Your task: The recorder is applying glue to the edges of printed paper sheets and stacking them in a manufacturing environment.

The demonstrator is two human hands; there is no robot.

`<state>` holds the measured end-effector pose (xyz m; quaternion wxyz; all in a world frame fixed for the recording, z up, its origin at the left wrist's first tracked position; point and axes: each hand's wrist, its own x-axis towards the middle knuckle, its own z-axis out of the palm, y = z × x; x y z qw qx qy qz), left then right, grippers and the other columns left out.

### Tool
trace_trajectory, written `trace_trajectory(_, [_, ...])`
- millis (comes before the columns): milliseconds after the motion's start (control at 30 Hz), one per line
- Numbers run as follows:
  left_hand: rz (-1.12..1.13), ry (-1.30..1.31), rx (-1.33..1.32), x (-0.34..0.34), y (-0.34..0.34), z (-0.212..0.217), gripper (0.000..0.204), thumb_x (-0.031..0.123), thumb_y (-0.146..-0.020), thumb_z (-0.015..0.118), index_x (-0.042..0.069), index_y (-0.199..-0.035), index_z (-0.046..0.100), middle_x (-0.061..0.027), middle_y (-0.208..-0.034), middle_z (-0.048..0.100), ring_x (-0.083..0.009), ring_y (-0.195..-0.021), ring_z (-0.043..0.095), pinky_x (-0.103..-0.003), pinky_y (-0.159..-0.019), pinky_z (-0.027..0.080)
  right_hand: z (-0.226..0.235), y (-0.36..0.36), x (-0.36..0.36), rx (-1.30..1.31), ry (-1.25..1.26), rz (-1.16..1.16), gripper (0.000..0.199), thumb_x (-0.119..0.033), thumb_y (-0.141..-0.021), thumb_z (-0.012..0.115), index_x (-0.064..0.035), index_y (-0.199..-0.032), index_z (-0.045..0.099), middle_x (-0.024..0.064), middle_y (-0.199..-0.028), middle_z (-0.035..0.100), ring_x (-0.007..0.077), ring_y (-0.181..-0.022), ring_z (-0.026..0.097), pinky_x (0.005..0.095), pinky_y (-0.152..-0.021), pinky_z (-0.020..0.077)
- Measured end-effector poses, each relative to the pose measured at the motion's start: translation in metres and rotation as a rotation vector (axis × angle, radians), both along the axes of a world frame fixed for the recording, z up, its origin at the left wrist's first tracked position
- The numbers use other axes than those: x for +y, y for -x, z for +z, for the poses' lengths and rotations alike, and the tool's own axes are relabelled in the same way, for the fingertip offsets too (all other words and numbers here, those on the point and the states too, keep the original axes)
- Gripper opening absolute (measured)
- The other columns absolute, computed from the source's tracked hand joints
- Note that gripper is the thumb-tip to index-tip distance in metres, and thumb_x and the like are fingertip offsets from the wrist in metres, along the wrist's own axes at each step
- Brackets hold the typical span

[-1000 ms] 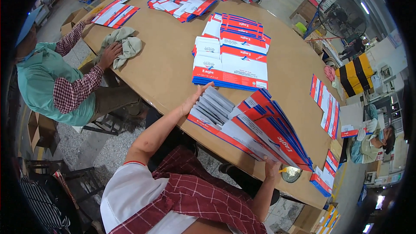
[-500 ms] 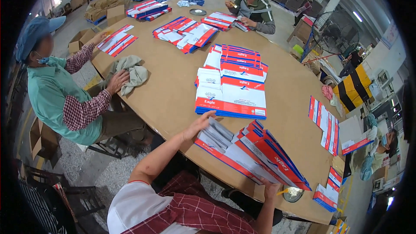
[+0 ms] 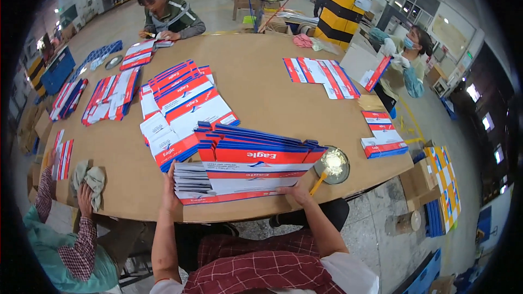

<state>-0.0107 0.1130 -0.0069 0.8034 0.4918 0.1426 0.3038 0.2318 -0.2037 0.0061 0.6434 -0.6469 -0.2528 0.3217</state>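
Observation:
A thick stack of flat red, white and blue printed cartons (image 3: 256,171) is in both my hands at the table's near edge, its upper sheets fanned out in steps. My left hand (image 3: 171,195) is closed on its left end, beside the grey-white layered flaps. At the lower right my right hand (image 3: 295,193) grips the near edge, thumb on top and fingers hidden beneath. Just beyond the left end lies a second fanned pile of like cartons (image 3: 204,110). A round dish of pale paste (image 3: 339,162) with a yellow-handled brush (image 3: 318,184) sits near my right hand.
More carton stacks lie on the brown table (image 3: 256,87), at left (image 3: 111,95) and at right (image 3: 383,139). Co-workers sit at the left, far side and right; one rests a hand on a cloth (image 3: 90,182). Boxes (image 3: 419,185) stand on the floor at right.
The view has swung to the right. The carton stack, tilted and slanting before, now faces me more squarely. My left hand has closed round its left end; my right hand still grips it.

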Motion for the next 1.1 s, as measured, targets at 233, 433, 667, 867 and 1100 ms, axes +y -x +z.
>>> trace_trajectory(233, [0.159,-0.142,0.118,-0.020,0.004,0.001,0.063,0.054,-0.091,0.029,0.010,-0.135,0.031,-0.0056,-0.125,0.041,-0.0187,-0.114,0.040,-0.035,-0.101,0.027,-0.010,0.014,0.003,0.051,-0.138,-0.129,0.043,-0.001,-0.067,0.074,-0.0032,-0.106,0.056,0.0043,-0.102,0.060,0.0152,-0.097,0.055,0.0302,-0.087,0.0430])
trace_trajectory(433, [-0.064,-0.132,-0.008,-0.027,0.037,-0.008,0.071,0.037,-0.083,0.055,0.008,-0.137,0.020,-0.0090,-0.126,0.040,-0.0201,-0.113,0.041,-0.036,-0.098,0.031,-0.009,0.009,0.001,0.045,0.029,0.031,0.054,0.002,-0.066,0.073,-0.0039,-0.114,0.049,0.0042,-0.108,0.057,0.0161,-0.100,0.053,0.0302,-0.089,0.0425])
trace_trajectory(667, [0.135,-0.273,0.284,-0.040,0.020,-0.003,0.062,-0.002,-0.073,0.064,0.002,-0.124,0.029,-0.0101,-0.113,0.048,-0.0187,-0.103,0.048,-0.034,-0.091,0.039,-0.021,0.008,0.010,-0.102,-0.104,-0.067,0.059,0.003,-0.065,0.073,-0.0043,-0.116,0.046,0.0042,-0.109,0.056,0.0162,-0.101,0.052,0.0316,-0.090,0.0425])
trace_trajectory(867, [0.058,-0.225,0.230,-0.040,0.017,-0.006,0.064,0.002,-0.073,0.065,0.000,-0.126,0.029,-0.0124,-0.117,0.046,-0.0208,-0.107,0.046,-0.034,-0.094,0.036,-0.014,-0.010,-0.003,-0.190,0.063,-0.029,0.056,-0.005,-0.062,0.078,-0.0028,-0.111,0.050,0.0060,-0.106,0.057,0.0193,-0.099,0.052,0.0332,-0.089,0.0422])
trace_trajectory(1100, [-0.078,-1.021,0.446,-0.011,0.037,-0.019,0.042,0.030,-0.067,0.075,0.009,-0.101,0.063,-0.0122,-0.119,0.052,-0.0325,-0.115,0.041,-0.042,-0.100,0.026,-0.050,-0.025,0.002,-0.311,0.447,0.257,0.039,-0.027,-0.074,0.070,-0.0028,-0.104,0.060,0.0068,-0.102,0.059,0.0193,-0.096,0.053,0.0326,-0.084,0.0436])
